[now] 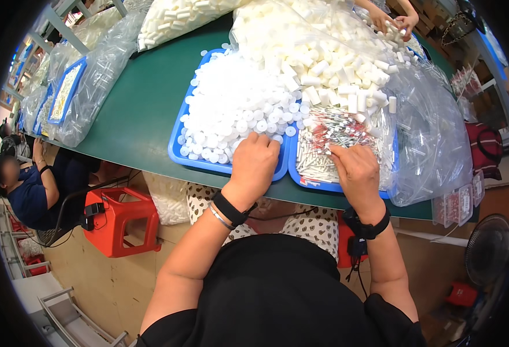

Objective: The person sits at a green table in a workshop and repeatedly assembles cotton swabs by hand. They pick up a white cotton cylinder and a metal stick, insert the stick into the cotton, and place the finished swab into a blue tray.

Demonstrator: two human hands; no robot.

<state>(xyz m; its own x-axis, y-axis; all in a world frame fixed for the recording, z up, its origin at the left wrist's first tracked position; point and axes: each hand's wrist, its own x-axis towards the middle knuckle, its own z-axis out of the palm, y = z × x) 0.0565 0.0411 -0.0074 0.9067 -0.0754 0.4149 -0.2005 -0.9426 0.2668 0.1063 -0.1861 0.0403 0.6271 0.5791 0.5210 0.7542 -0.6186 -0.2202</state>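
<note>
In the head view, your two hands are apart, each over its own tray. Your left hand (256,161) is at the near right corner of the left blue tray (175,151), fingers bent down among the translucent discs (225,101); whether it grips one you cannot tell, since the back of the hand covers the fingertips. Your right hand (357,170) is over the right blue tray (319,184), thumb and fingers drawn together just above the thin white sticks (315,161); whether anything is pinched there is too small to tell.

The discs lie under and beyond your left hand, heaped above the tray's rim; the sticks spread to both sides of your right hand, with a cluster of red and green pieces (347,130) just beyond it.

The discs are small, round and milky, many with a mark at the centre. The sticks are slim and straight, lying in a tangle. Beyond them, off-white cylinders (318,63) with matte sides spill toward the right tray. A crinkled clear plastic bag (431,141) lies beside that tray, on the smooth green tabletop (141,110).
</note>
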